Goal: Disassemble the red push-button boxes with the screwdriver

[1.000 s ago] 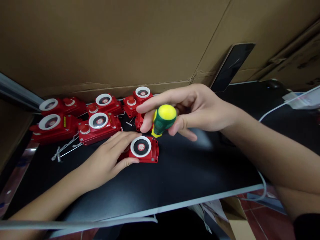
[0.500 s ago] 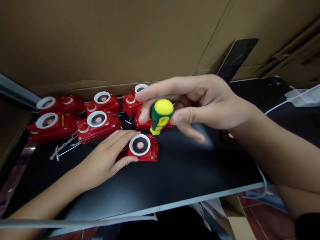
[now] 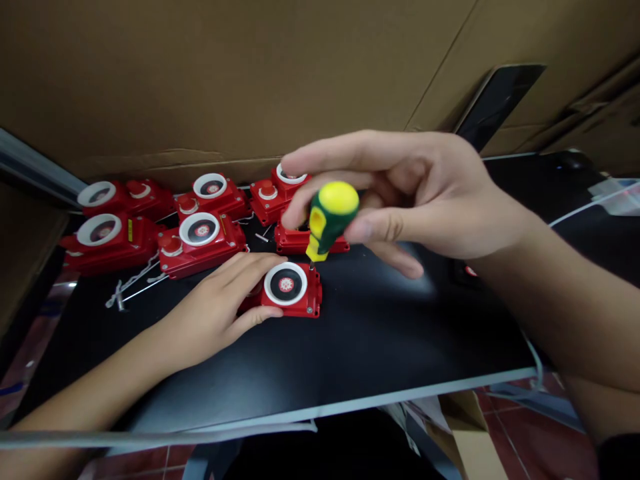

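Observation:
My right hand [image 3: 395, 200] has its fingers and thumb around the green and yellow handle of a screwdriver [image 3: 333, 217]. The tool stands nearly upright, its tip at the upper right corner of a red alarm box [image 3: 305, 305] with a white-ringed round face. Whether the tip sits in the screw is too small to tell. Another screw shows at the box's lower right corner. Pressed over the box's left part, my left hand [image 3: 220, 307] grips it against the black table, thumb along the near side and fingers along the far side; that part is hidden under the hand.
Several more red boxes [image 3: 200, 250] with white rings and red knobs stand in rows at the back left. A thin metal T-shaped rod [image 3: 145, 290] lies before them. A cardboard wall [image 3: 250, 80] rises behind the table [image 3: 380, 347]. A dark phone-like slab [image 3: 500, 103] leans there.
The screwdriver handle has turned, its yellow patch now facing left. Its tip stays at the same box corner. The whole view has shifted slightly; my left hand keeps its hold.

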A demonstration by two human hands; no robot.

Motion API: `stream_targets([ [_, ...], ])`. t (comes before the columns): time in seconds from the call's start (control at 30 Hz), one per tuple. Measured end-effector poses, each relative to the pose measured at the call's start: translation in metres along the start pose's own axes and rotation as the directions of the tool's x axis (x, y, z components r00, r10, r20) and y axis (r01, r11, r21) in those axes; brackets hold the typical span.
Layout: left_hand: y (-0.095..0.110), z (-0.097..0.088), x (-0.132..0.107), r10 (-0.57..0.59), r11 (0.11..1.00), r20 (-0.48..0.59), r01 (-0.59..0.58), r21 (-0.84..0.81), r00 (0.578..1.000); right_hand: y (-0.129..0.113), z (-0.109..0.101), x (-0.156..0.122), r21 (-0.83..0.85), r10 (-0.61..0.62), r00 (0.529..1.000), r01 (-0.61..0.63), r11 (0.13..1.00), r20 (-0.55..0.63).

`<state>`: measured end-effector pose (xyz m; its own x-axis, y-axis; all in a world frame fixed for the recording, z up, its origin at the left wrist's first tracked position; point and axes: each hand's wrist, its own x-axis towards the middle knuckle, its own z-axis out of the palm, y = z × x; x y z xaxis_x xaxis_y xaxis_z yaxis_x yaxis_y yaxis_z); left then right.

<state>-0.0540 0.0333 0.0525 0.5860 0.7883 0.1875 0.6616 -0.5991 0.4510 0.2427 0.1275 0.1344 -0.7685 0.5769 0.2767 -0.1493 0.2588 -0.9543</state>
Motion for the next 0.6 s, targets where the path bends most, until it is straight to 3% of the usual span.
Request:
stream_targets([
  [0.2,0.001,0.0,0.0,0.014,1.0,-0.003,-0.014,0.022,1.0,0.009,0.005,0.005,-0.217,-0.08,0.978,0.037,0.976,-0.193],
  [0.33,0.001,0.0,0.0,0.031,0.999,-0.017,-0.03,0.033,0.999,0.008,0.009,0.003,-0.188,-0.106,0.965,0.061,0.98,-0.239],
  [0.47,0.001,0.0,0.001,0.011,1.0,-0.006,-0.011,0.025,1.0,-0.004,0.006,-0.002,-0.102,-0.024,0.985,0.006,0.995,-0.171],
  [0.53,0.001,-0.001,0.001,0.002,1.0,0.003,-0.002,0.022,1.0,-0.009,0.005,-0.003,-0.127,0.002,0.993,-0.017,0.992,-0.122],
  [0.6,0.0,0.0,0.001,0.007,1.0,0.004,-0.007,0.024,1.0,-0.011,0.007,-0.003,-0.202,-0.022,0.988,-0.009,0.979,-0.15],
])
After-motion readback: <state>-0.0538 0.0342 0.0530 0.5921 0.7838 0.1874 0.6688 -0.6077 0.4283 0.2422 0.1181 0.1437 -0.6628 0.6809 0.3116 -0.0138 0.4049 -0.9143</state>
